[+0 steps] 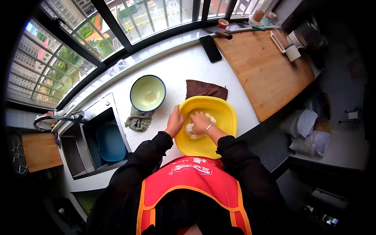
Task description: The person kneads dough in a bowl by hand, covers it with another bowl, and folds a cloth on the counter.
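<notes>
The right hand [200, 123] presses into the pale dough [194, 132] inside the yellow basin [188, 147], its fingers bent and spread over the lump rather than clenched. The left hand [175, 122] grasps the basin's left rim, fingers over the edge. The basin sits at the front of the white desk [176, 70], against the red apron [188, 178], with the brown cloth [204, 89] just beyond it.

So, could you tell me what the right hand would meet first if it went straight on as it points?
Beyond the pale, lumpy dough under it, the right hand would probably meet the left inner wall of the large yellow bowl; its fingertips' depth is unclear.
</notes>
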A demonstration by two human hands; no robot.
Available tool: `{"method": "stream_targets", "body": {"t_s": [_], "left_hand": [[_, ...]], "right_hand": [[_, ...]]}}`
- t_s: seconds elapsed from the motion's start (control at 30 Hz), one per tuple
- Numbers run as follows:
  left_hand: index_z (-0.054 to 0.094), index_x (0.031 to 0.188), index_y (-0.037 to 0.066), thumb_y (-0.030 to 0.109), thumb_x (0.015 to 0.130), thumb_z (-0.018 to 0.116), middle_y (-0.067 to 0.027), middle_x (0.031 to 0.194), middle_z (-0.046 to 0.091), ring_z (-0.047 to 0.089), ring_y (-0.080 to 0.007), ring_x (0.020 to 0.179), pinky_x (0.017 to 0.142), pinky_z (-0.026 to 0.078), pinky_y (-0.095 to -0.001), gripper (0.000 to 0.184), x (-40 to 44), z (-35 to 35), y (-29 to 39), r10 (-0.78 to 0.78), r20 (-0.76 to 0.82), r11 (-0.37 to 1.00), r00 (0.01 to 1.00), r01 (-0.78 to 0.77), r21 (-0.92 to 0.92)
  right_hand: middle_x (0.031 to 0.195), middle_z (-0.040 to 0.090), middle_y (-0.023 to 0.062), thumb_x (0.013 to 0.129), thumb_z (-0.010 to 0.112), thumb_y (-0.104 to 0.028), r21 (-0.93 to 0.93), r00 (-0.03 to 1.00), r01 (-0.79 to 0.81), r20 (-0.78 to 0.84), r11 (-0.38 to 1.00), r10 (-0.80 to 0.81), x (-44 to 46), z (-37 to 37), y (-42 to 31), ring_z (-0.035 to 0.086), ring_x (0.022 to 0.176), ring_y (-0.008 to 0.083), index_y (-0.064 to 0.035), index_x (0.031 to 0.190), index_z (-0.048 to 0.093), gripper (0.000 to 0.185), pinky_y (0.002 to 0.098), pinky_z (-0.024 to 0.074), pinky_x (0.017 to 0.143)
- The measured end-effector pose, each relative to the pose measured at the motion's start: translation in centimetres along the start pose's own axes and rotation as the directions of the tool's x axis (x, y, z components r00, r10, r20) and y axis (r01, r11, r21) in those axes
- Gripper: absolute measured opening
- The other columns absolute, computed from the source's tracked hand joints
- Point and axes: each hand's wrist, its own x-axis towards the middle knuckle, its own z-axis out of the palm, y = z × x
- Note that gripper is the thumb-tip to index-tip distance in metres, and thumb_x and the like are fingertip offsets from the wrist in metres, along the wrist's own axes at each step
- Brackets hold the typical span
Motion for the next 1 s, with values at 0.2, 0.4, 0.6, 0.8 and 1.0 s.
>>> {"method": "stream_targets", "body": {"t_s": [0.2,0.4,0.6,0.8,1.0], "left_hand": [[0.036,0.118,0.001,0.004,0.082,0.048,-0.0254,0.108,0.053,0.053,-0.0393,0.101,0.084,0.043,-0.0412,0.038,-7.3,1.7,-0.8,-0.244,-0.198,0.950,0.949,0.192,-0.247],[0.041,0.118,-0.001,0.006,0.080,0.051,-0.0238,0.106,0.055,0.056,-0.0366,0.097,0.083,0.044,-0.0380,0.040,-1.8,0.0,-2.1,-0.025,-0.274,1.000,0.961,0.019,-0.024],[0.050,0.110,0.001,0.001,0.079,0.047,-0.0223,0.098,0.060,0.057,-0.0369,0.094,0.081,0.045,-0.0383,0.031,-1.9,0.9,-2.8,-0.052,-0.249,0.985,0.967,0.010,-0.170],[0.049,0.112,0.001,0.002,0.080,0.047,-0.0221,0.097,0.060,0.058,-0.0363,0.094,0.081,0.045,-0.0374,0.032,-2.2,1.1,-2.2,-0.065,-0.292,0.982,0.954,0.010,-0.188],[0.049,0.113,0.002,0.001,0.081,0.046,-0.0206,0.099,0.060,0.058,-0.0349,0.093,0.081,0.045,-0.0363,0.032,-2.0,1.6,-2.4,-0.094,-0.283,0.955,0.954,0.006,-0.296]], "right_hand": [[0.115,0.056,0.0156,0.079,0.059,-0.022,0.625,0.983,-0.091,0.182,0.775,-0.031,-1.3,-5.4,5.2,0.054,0.108,0.0273,-0.0040,0.117,0.054,0.042,0.0361,0.0438,0.088],[0.097,0.062,0.0230,0.083,0.055,-0.028,0.458,0.964,-0.245,0.023,0.855,0.264,1.5,1.8,6.5,0.059,0.094,0.0351,0.0026,0.099,0.062,0.035,0.0371,0.0450,0.085],[0.098,0.059,0.0217,0.074,0.060,-0.038,0.378,0.974,-0.209,-0.003,0.902,0.227,-2.8,-1.3,1.2,0.056,0.093,0.0348,-0.0015,0.096,0.060,0.042,0.0394,0.0446,0.082],[0.088,0.057,0.0186,0.073,0.064,-0.029,0.262,0.997,-0.045,0.073,0.964,0.026,-9.8,-2.9,-1.9,0.057,0.083,0.0353,-0.0036,0.094,0.054,0.034,0.0401,0.0462,0.074],[0.086,0.057,0.0172,0.072,0.061,-0.013,0.118,1.000,0.017,-0.014,0.993,-0.015,-11.3,2.5,-2.3,0.058,0.075,0.0358,-0.0071,0.090,0.053,0.020,0.0433,0.0480,0.067]]}}
